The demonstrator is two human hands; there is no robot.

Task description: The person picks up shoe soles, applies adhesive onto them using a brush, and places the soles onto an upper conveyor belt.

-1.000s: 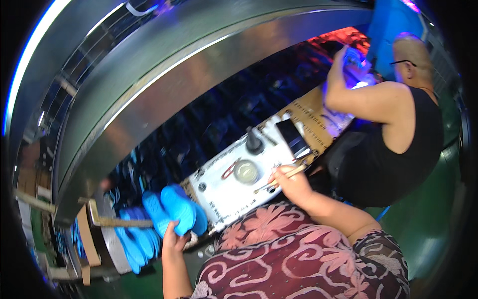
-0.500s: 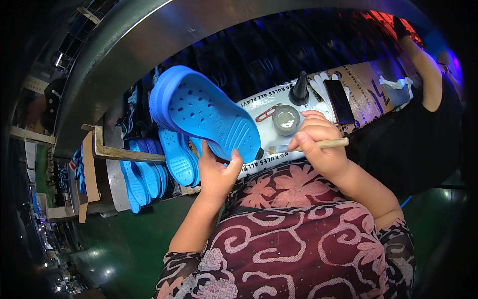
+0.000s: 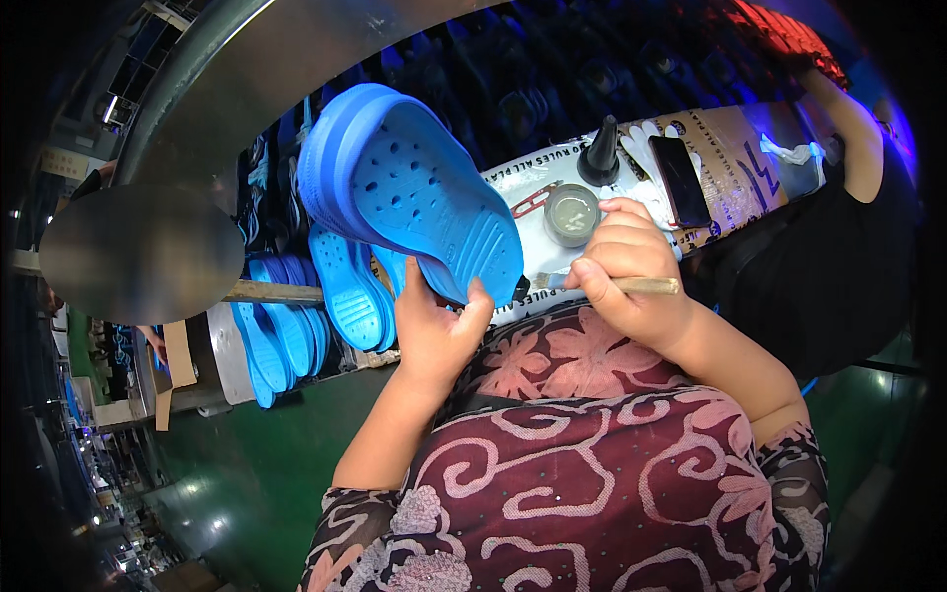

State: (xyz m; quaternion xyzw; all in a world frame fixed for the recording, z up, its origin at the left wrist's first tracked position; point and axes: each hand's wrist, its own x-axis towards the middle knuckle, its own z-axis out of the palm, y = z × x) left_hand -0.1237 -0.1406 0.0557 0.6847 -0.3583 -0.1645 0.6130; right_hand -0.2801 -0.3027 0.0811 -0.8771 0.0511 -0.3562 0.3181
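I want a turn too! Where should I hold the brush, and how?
Best pinch the pale handle between thumb and fingers, probably coming from the right. The brush points left, its bristles near the blue sole, so the long, slim handle should keep you clear of them. The right hand holds it now.

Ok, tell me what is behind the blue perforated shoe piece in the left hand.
Past the shoe piece: similar blue pieces at lower left, a white printed sheet at right, dark shapes above. Whatever it covers cannot be seen.
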